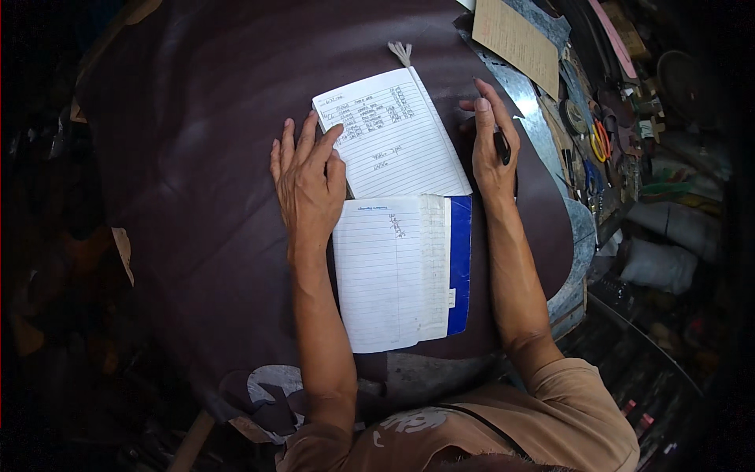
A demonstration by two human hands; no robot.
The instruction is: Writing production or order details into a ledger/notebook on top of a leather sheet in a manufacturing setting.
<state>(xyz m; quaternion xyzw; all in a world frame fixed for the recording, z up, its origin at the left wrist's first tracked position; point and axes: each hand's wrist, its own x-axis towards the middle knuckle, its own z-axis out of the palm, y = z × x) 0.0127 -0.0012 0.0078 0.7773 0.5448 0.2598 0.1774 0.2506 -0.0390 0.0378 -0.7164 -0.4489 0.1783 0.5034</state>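
Observation:
A lined notebook point(417, 161) lies spread in front of me, with handwriting on its upper page and little on its lower page. A blue cover point(460, 267) shows along the lower right side, and a pale tassel point(400, 53) sticks out at the top. My left hand point(308, 173) rests at the upper page's left edge, fingers stretched, with the index finger on the paper. Right of the page, my right hand point(493, 141) holds a black pen point(502, 148) in bent fingers, apart from the paper.
Dark brown leather point(204, 157) covers the work surface under the notebook. A brown cardboard sheet point(515, 47) lies at the far right. Along the right side are orange-handled scissors point(602, 141), a roll of tape point(572, 118) and cluttered tools. Leather scraps lie near the lower left.

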